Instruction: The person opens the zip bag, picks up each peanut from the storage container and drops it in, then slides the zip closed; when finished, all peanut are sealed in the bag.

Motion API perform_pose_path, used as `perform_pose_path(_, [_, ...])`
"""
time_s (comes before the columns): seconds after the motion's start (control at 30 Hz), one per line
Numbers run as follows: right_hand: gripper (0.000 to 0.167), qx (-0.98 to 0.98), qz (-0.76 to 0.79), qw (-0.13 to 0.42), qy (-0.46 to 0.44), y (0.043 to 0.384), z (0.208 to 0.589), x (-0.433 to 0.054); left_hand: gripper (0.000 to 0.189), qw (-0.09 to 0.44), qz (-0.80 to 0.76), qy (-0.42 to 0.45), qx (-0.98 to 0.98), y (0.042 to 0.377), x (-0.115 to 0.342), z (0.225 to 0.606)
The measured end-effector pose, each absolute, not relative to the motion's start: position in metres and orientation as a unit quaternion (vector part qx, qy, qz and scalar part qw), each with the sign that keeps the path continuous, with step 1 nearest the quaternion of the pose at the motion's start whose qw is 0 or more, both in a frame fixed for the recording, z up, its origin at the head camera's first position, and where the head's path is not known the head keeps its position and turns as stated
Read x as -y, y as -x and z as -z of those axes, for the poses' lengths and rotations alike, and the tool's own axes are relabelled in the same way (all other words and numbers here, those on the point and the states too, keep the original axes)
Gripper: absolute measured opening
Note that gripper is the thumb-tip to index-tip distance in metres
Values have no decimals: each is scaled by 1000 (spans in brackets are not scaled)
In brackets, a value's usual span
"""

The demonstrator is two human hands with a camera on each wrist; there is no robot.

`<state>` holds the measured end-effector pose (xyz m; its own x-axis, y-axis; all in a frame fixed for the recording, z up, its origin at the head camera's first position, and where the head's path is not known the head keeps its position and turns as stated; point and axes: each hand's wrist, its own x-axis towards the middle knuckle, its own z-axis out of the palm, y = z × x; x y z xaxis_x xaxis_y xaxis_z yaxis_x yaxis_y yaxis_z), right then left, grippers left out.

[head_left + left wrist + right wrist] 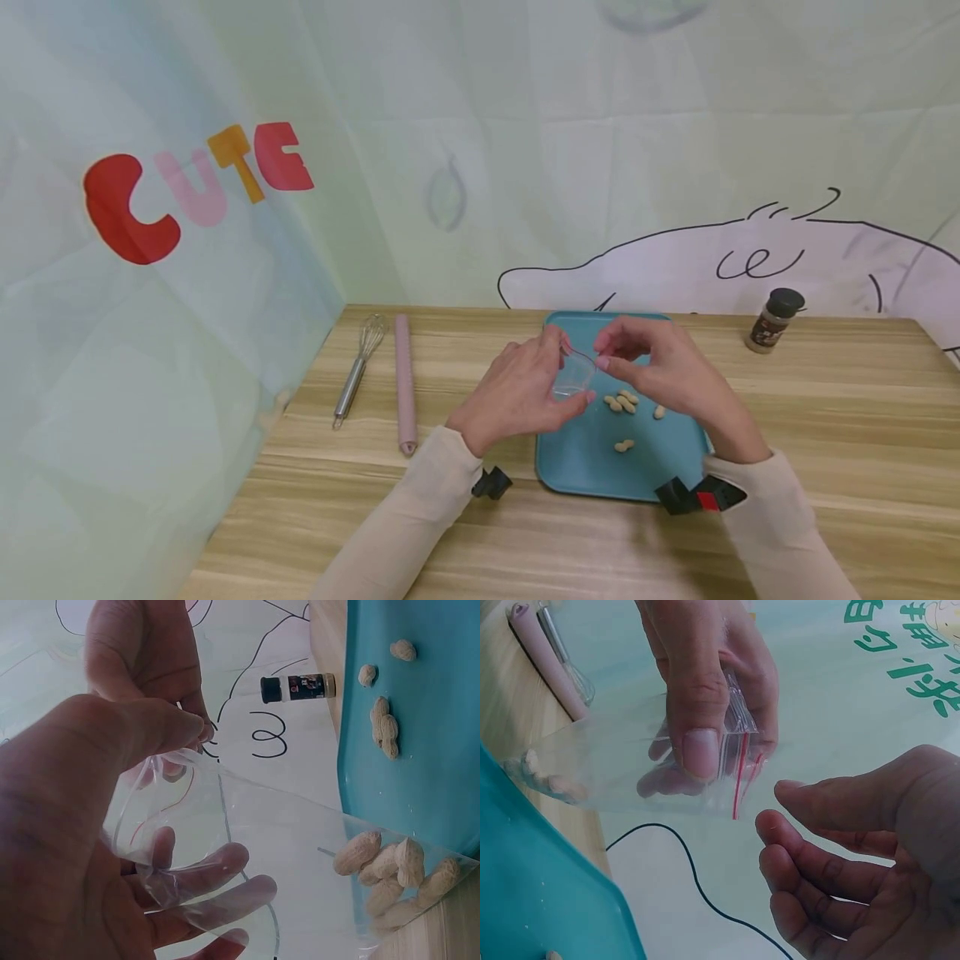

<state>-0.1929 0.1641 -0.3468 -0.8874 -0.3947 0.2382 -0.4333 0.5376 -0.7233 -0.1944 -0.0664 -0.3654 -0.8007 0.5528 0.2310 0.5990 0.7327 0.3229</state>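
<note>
My left hand [517,387] grips a clear zip bag [574,373] near its mouth, which has a red seal line. In the left wrist view, several peanuts in their shells [384,864] lie at the bag's bottom end. Beside the mouth, my right hand [671,367] has its fingers loosely bent, with the thumb near the index fingertip. The right wrist view shows a gap between those fingertips and the bag, with nothing held. Below both hands, several loose peanuts [621,403] rest on a blue tray [585,471].
A whisk [358,367] and a pink rolling pin [404,383] lie on the wooden table [300,517] to the left. At the back right stands a seasoning jar [775,321] with a black lid. A printed cloth [450,150] hangs behind the table.
</note>
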Motion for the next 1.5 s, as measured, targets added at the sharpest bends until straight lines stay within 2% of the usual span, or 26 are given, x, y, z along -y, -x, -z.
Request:
perform_pose_path(0.3, [9, 885, -390, 22, -253, 198, 347, -185, 53, 60, 193, 312, 928, 194, 66, 365])
perform_pose_path(0.6, [19, 901, -348, -73, -247, 208, 353, -208, 52, 65, 186, 311, 930, 195, 66, 367])
perform_pose_path(0.77, [26, 905, -331, -111, -243, 213, 361, -219, 52, 63, 188, 310, 930, 194, 66, 366])
perform_pose_path(1.0, [28, 912, -303, -159, -226, 220, 374, -229, 52, 58, 188, 309, 930, 195, 66, 367])
perform_pose_path(1.5, [22, 908, -301, -207, -208, 231, 401, -243, 53, 45, 189, 305, 932, 195, 64, 366])
